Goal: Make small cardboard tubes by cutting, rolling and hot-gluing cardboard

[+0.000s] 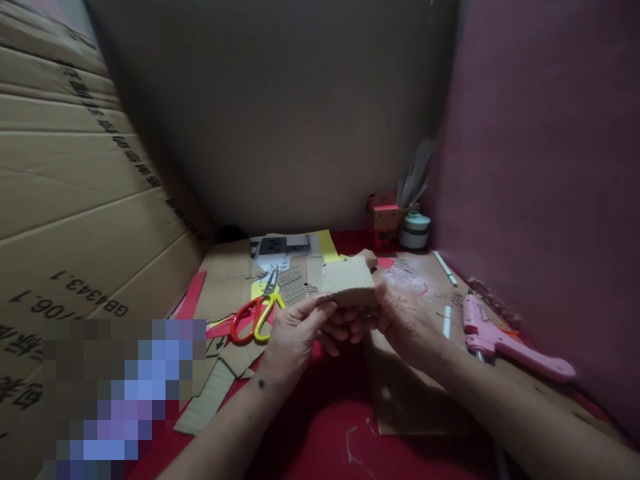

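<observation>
Both hands hold a small folded piece of cardboard (349, 275) above the front of the table. My left hand (300, 330) pinches its left front edge between thumb and fingers. At its right end, my right hand (403, 320) grips it, with the fingers curled underneath and partly hidden. The cardboard has a pale top face and a bent front strip. Left of it lie scissors (257, 317) with red and yellow handles, their blades pointing away, on scraps of paper and cardboard. A corrugated scrap (294, 285) lies just beyond my left hand.
A pink glue gun (510, 343) lies at right, near white glue sticks (447, 322). A flat cardboard sheet (410, 400) rests under my right forearm. Behind stand a teal-lidded jar (415, 230) and a small red-and-brown box figure (384, 223). A large carton (75, 173) walls the left side.
</observation>
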Tool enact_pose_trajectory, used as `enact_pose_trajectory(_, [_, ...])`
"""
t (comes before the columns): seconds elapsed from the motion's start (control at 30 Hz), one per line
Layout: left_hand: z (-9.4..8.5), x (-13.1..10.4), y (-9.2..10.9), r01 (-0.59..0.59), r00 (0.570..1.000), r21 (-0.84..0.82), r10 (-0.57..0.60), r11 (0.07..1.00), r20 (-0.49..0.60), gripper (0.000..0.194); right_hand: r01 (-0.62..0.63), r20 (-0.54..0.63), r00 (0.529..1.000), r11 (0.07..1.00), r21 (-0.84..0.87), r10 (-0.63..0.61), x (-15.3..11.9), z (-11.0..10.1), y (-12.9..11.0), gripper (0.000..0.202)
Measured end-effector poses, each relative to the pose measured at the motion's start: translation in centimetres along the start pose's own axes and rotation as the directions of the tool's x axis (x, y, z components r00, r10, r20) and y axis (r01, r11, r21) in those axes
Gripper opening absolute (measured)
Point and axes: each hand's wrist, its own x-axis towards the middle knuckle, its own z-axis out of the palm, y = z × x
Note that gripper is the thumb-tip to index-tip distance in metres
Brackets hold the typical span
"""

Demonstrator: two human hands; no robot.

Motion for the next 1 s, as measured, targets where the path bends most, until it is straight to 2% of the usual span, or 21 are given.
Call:
enact_pose_trajectory(0.17, [-0.1, -0.3, -0.3, -0.11, 0.991, -0.009, 0.11, 0.994, 0.073, 0.016, 0.04, -0.022, 0.999, 0.99, 0.133, -0.037, -0.1, 0.5, -0.3, 0.027])
enact_pose_trajectory(0.27, [-0.4, -0.2, -0.3, -0.179, 0.983, 0.063, 0.177, 0.982, 0.037, 0.014, 0.024, -0.031, 0.999, 0.992, 0.123, -0.02, -0.1, 0.6, -0.5, 0.018])
enact_pose_trajectory(0.33, [-0.5, -0.2, -0.3, -0.223, 0.974, 0.127, 0.226, 0.966, -0.002, 0.014, -0.018, -0.014, 1.0, 0.991, 0.134, 0.02, -0.2, 0.5, -0.5, 0.019])
enact_pose_trajectory(0.43, [-0.3, -0.3, -0.1, -0.197, 0.98, 0.153, 0.2, 0.968, 0.001, 0.014, -0.043, -0.012, 0.999, 0.984, 0.173, 0.046, -0.2, 0.4, -0.5, 0.021])
enact_pose_trajectory(0.53, [0.1, -0.7, -0.1, -0.167, 0.986, 0.101, 0.167, 0.981, 0.008, 0.012, -0.029, 0.001, 1.0, 0.993, 0.114, 0.029, -0.5, 0.5, -0.5, 0.016])
enact_pose_trajectory(0.7, [0.2, -0.8, -0.4, -0.261, 0.96, 0.235, 0.278, 0.936, -0.042, 0.008, 0.025, -0.009, 1.0, 0.998, 0.052, -0.025, -0.8, 1.1, -0.5, 0.013])
enact_pose_trajectory(0.9, [-0.2, -0.4, -0.2, -0.157, 0.985, 0.222, 0.167, 0.962, -0.029, 0.009, 0.065, -0.057, 0.996, 0.997, -0.033, -0.067, -0.8, 1.2, -0.4, 0.022])
enact_pose_trajectory(1.0, [-0.4, -0.4, -0.1, -0.121, 0.99, 0.235, 0.134, 0.964, -0.038, 0.01, 0.027, -0.065, 0.997, 0.996, -0.083, -0.032, -0.6, 0.9, -0.5, 0.023])
